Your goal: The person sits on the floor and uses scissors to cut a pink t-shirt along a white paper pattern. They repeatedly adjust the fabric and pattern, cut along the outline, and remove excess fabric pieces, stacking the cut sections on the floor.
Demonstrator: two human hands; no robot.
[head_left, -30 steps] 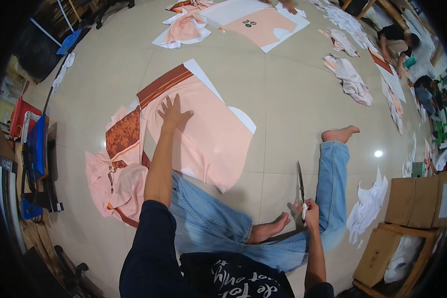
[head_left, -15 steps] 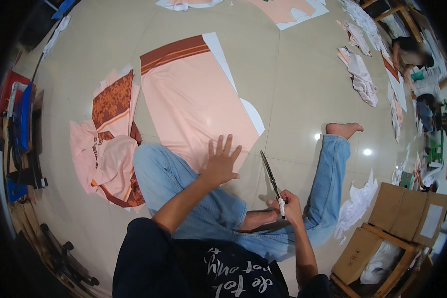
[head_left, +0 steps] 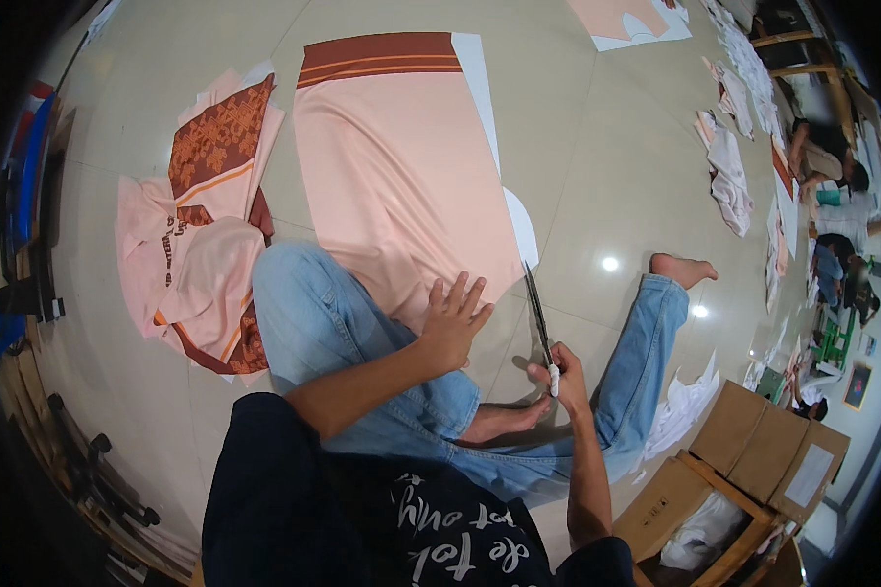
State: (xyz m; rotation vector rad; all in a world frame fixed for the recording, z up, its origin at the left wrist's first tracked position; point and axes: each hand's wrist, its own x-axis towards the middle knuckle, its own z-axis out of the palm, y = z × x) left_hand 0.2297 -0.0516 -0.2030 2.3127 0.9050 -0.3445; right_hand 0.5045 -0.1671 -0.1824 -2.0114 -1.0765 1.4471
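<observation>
A large pink fabric panel (head_left: 401, 166) with a brown, orange-striped band at its far end lies on the floor before me. White margin (head_left: 522, 225) shows along its right side, with a rounded bulge. My left hand (head_left: 453, 323) rests flat, fingers spread, on the panel's near end. In my right hand (head_left: 566, 380) is a pair of long dark scissors (head_left: 538, 308) with white wrapping at the handle. Their tips point away from me and reach the panel's lower right corner, by the white margin. Whether the blades touch the cloth I cannot tell.
A pile of pink and brown patterned pieces (head_left: 215, 225) lies left of my bent knee. White scraps (head_left: 729, 186) are strewn at the right. Cardboard boxes (head_left: 744, 430) on a wooden frame stand at the lower right. Other people (head_left: 837, 161) sit at the far right.
The scissors have moved forward, their tips now at the panel's corner. My left hand stays spread on the cloth, slightly shifted. The view has turned a little.
</observation>
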